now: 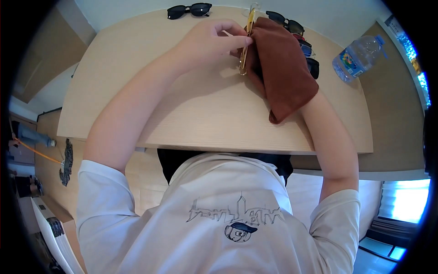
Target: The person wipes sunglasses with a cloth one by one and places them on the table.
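Between thumb and fingers, my left hand [221, 39] pinches a pair of glasses [245, 50] with a gold-yellow frame, seen nearly edge-on and held above the table. A brown cloth [287, 66] drapes over my right hand, which is hidden beneath it; only the right wrist [311, 102] comes out below. The cloth presses up against the right side of the glasses, and one corner hangs down toward me. How the right fingers lie under the cloth is hidden.
Black sunglasses [189, 10] lie at the table's far edge. Several more pairs of glasses [286, 22] line the far right, partly behind the cloth. A clear plastic bottle [356, 59] with a blue cap stands at the right. Another person's legs [34, 135] show at far left.
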Available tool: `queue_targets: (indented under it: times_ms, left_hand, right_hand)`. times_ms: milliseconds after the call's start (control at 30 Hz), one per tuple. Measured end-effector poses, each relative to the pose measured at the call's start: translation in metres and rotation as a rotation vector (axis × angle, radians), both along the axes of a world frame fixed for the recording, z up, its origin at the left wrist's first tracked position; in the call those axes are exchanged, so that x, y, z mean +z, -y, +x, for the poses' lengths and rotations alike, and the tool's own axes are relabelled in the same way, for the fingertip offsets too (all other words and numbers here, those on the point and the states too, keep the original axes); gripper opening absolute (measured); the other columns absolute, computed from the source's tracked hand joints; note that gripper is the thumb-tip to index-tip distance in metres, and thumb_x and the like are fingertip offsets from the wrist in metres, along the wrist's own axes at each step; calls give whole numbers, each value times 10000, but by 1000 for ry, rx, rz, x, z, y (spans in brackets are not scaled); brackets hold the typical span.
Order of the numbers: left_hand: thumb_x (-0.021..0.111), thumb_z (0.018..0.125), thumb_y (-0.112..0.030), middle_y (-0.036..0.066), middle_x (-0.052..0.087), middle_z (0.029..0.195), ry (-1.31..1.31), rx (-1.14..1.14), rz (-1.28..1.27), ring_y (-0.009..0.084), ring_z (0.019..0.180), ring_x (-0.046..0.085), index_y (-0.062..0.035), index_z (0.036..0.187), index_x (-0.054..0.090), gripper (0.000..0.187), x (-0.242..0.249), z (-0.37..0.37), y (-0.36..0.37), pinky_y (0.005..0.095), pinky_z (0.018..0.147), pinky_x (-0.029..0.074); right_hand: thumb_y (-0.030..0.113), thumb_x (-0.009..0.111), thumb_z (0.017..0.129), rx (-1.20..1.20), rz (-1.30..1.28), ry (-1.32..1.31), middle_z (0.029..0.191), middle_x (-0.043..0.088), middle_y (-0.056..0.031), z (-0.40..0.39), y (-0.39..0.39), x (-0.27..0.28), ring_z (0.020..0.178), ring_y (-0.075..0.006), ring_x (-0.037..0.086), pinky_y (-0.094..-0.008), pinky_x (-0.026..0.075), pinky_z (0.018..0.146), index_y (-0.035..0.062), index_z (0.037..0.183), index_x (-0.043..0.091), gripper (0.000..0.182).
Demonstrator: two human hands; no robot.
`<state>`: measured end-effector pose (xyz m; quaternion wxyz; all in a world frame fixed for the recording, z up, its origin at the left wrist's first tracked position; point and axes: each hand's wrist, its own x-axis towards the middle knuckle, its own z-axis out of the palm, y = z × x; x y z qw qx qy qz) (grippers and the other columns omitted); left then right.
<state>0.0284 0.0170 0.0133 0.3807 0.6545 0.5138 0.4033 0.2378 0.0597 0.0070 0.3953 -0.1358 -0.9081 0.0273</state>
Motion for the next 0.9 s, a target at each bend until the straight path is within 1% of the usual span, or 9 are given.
queue_targets:
  times_ms: [133, 200, 267, 400, 467, 533, 700, 767, 900]
  left_hand:
    - [765, 972, -319, -24, 721, 1010, 0, 11, -5, 68, 891, 656, -114, 1080, 745, 233, -4, -7, -8, 252, 750, 477]
    - [754, 980, -310, -34, 710, 1003, 146, -18, -58, 60, 890, 653, -102, 1105, 745, 243, -2, -8, -8, 239, 752, 485]
    - [743, 986, -302, -35, 708, 1006, 178, -23, -63, 58, 892, 652, -105, 1112, 747, 234, -2, -9, -8, 235, 755, 488]
    - [715, 997, -277, -37, 714, 1018, 192, -30, -47, 56, 901, 655, -111, 1140, 755, 222, -2, -10, -8, 233, 756, 484]
    - [708, 998, -270, -41, 719, 1014, 185, -21, -40, 54, 894, 649, -113, 1127, 762, 211, -1, -9, -8, 233, 753, 476]
    - [702, 1000, -263, -45, 724, 1009, 178, -11, -30, 52, 886, 643, -114, 1115, 770, 200, -2, -10, -9, 232, 751, 469]
    - [724, 977, -326, -33, 741, 949, 43, 74, 77, 59, 845, 632, -98, 1050, 801, 251, -4, -9, -9, 252, 750, 469]
    - [740, 970, -316, -20, 742, 937, 17, 103, 84, 67, 841, 635, -87, 1042, 803, 248, -5, -10, -10, 257, 756, 474]
    - [783, 949, -298, 19, 739, 909, -44, 178, 105, 95, 835, 646, -47, 1042, 807, 269, -4, -10, -10, 273, 783, 496]
  right_hand:
    - [6, 760, 664, 21, 153, -2, 914, 650, -138, -1, 0, 2, 904, -358, 651, -436, 536, 767, 43, 858, 644, 229]
    - [11, 766, 658, -1, 206, 28, 919, 654, -135, -1, 4, 7, 906, -354, 654, -443, 538, 769, 48, 857, 647, 235]
    - [26, 780, 645, -60, 240, 37, 914, 649, -133, -1, 9, 10, 905, -359, 648, -451, 535, 769, 51, 870, 642, 265]
    - [26, 781, 632, -59, 222, 39, 894, 639, -140, 0, 9, 10, 901, -375, 635, -456, 530, 764, 53, 873, 632, 285]
    - [15, 773, 623, 38, 232, -30, 888, 630, -143, 1, 5, 8, 891, -382, 624, -458, 526, 757, 44, 866, 623, 287]
    - [9, 768, 621, 25, 226, -28, 886, 627, -145, 0, -2, 3, 885, -385, 619, -454, 524, 756, 41, 859, 613, 285]
    - [-2, 761, 598, 55, 238, -36, 869, 611, -147, 4, 4, 8, 861, -391, 601, -446, 517, 758, 38, 828, 576, 298]
    - [13, 780, 572, 74, 58, 0, 851, 610, -133, 8, 9, 12, 852, -378, 603, -435, 515, 758, 42, 828, 573, 331]
    - [18, 751, 680, 83, -19, 76, 880, 608, -115, 17, 8, 13, 827, -305, 598, -383, 515, 753, 24, 846, 584, 235]
